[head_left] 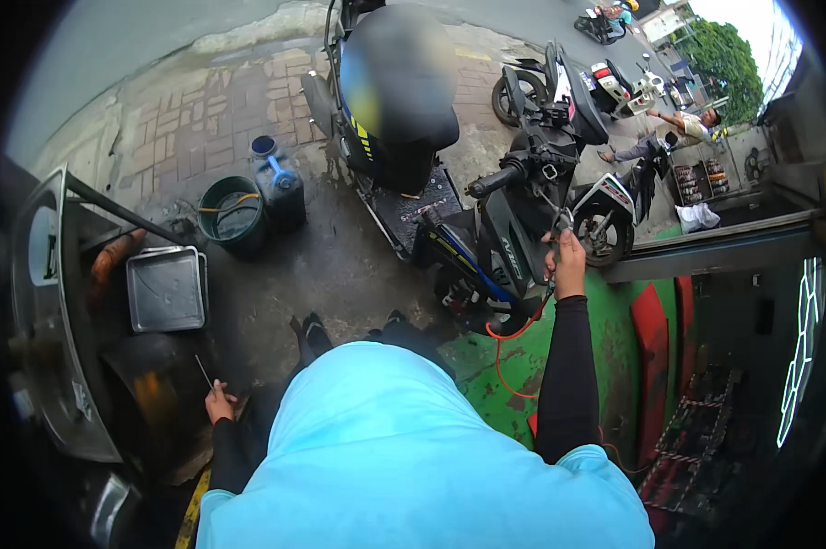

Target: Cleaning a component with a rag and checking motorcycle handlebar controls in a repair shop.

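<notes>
My right hand (569,265) is raised in front of me and closed on a small metal tool (560,220). An orange hose (515,335) hangs from that hand toward the green floor. The hand is just right of a black scooter (495,233), near its handlebar (502,176). Low on the left, beside a dark curved fender (147,393), my left hand (219,403) pinches a thin metal rod (203,371) that points up. Both arms are in black sleeves, and my light blue shirt fills the lower middle.
A second black scooter (385,137) stands farther ahead on wet pavement. A green bucket (234,215), a dark jerry can (281,188) and a metal tray (166,289) sit to the left. A white scooter (614,209) and a person (678,128) are at the right, beside a red ramp (652,339).
</notes>
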The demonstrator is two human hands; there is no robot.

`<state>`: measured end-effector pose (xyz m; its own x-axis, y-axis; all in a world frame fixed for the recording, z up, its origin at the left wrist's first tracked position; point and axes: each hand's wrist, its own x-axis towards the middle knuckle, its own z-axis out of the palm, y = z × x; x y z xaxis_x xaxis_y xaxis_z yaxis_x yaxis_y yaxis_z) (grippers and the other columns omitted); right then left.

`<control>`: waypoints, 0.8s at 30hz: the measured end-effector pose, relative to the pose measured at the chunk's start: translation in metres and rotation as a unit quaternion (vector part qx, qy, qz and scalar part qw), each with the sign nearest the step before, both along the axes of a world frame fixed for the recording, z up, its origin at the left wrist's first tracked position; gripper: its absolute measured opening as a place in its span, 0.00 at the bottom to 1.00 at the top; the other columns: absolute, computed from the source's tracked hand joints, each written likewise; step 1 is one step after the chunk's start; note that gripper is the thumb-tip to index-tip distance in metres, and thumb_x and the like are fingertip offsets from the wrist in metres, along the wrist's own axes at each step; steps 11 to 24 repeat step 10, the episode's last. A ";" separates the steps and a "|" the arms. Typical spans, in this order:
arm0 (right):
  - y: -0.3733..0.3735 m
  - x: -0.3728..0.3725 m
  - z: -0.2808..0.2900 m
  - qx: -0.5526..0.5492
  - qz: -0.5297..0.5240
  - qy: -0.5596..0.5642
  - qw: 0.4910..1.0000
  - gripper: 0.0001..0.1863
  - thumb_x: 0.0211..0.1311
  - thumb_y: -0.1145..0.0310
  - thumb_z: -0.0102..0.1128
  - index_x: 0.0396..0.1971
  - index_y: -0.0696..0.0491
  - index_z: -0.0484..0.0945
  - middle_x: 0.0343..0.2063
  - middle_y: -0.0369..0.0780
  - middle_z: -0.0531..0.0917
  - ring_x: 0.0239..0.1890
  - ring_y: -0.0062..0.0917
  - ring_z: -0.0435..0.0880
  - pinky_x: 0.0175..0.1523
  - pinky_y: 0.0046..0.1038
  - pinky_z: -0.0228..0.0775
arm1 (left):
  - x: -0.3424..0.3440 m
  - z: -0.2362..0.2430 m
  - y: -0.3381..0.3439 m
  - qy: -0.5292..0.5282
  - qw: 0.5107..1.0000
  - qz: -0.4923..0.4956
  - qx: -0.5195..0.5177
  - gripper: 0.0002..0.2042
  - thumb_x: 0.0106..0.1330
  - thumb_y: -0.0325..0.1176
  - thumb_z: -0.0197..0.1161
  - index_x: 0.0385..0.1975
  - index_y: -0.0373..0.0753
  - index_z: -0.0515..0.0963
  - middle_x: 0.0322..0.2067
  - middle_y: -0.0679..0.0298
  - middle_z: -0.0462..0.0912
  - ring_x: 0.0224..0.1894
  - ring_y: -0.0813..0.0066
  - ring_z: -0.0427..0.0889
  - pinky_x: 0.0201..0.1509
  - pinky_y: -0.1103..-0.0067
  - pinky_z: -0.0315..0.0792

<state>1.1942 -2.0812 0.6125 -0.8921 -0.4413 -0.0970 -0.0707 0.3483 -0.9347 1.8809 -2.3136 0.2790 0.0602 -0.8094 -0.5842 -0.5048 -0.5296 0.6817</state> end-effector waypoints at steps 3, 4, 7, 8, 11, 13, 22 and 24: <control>0.027 -0.021 0.003 -0.093 -0.054 -0.028 0.994 0.25 0.75 0.47 0.44 0.37 0.57 0.76 0.29 0.35 0.80 0.13 0.13 0.66 0.16 0.18 0.56 | -0.008 0.017 -0.033 -0.016 0.999 -0.041 -0.016 0.27 0.73 0.54 0.49 0.43 0.31 0.80 0.13 0.62 0.76 0.13 0.75 0.70 0.16 0.76 0.62; 0.038 -0.027 0.008 -0.080 -0.034 -0.050 0.995 0.25 0.75 0.47 0.44 0.39 0.57 0.76 0.30 0.36 0.81 0.13 0.14 0.66 0.16 0.19 0.57 | -0.024 0.030 -0.045 -0.032 0.998 -0.043 0.026 0.27 0.74 0.54 0.49 0.44 0.32 0.80 0.13 0.62 0.76 0.12 0.75 0.69 0.14 0.76 0.61; 0.055 -0.055 0.018 -0.066 -0.002 -0.099 0.993 0.25 0.75 0.47 0.44 0.43 0.57 0.75 0.32 0.38 0.82 0.14 0.15 0.67 0.18 0.20 0.59 | -0.050 0.050 -0.072 -0.045 0.996 -0.071 0.002 0.26 0.73 0.55 0.49 0.45 0.34 0.80 0.14 0.61 0.77 0.09 0.74 0.66 0.11 0.76 0.58; 0.063 -0.067 0.019 -0.050 0.011 -0.123 0.991 0.26 0.75 0.47 0.44 0.45 0.57 0.75 0.33 0.38 0.83 0.14 0.15 0.67 0.18 0.20 0.59 | -0.062 0.056 -0.080 -0.047 0.995 -0.082 -0.011 0.26 0.73 0.55 0.49 0.45 0.34 0.80 0.14 0.61 0.77 0.09 0.74 0.66 0.11 0.76 0.58; 0.076 -0.096 0.015 -0.066 0.022 -0.142 0.987 0.25 0.74 0.47 0.44 0.48 0.56 0.74 0.34 0.40 0.84 0.14 0.16 0.68 0.19 0.21 0.61 | -0.087 0.069 -0.090 -0.059 0.993 -0.097 -0.017 0.27 0.72 0.57 0.50 0.45 0.35 0.80 0.14 0.61 0.77 0.08 0.74 0.66 0.12 0.76 0.60; 0.076 -0.096 0.015 -0.066 0.022 -0.142 0.987 0.25 0.74 0.47 0.44 0.48 0.56 0.74 0.34 0.40 0.84 0.14 0.16 0.68 0.19 0.21 0.61 | -0.087 0.069 -0.090 -0.059 0.993 -0.097 -0.017 0.27 0.72 0.57 0.50 0.45 0.35 0.80 0.14 0.61 0.77 0.08 0.74 0.66 0.12 0.76 0.60; 0.076 -0.096 0.015 -0.066 0.022 -0.142 0.987 0.25 0.74 0.47 0.44 0.48 0.56 0.74 0.34 0.40 0.84 0.14 0.16 0.68 0.19 0.21 0.61 | -0.087 0.069 -0.090 -0.059 0.993 -0.097 -0.017 0.27 0.72 0.57 0.50 0.45 0.35 0.80 0.14 0.61 0.77 0.08 0.74 0.66 0.12 0.76 0.60; 0.076 -0.096 0.015 -0.066 0.022 -0.142 0.987 0.25 0.74 0.47 0.44 0.48 0.56 0.74 0.34 0.40 0.84 0.14 0.16 0.68 0.19 0.21 0.61 | -0.087 0.069 -0.090 -0.059 0.993 -0.097 -0.017 0.27 0.72 0.57 0.50 0.45 0.35 0.80 0.14 0.61 0.77 0.08 0.74 0.66 0.12 0.76 0.60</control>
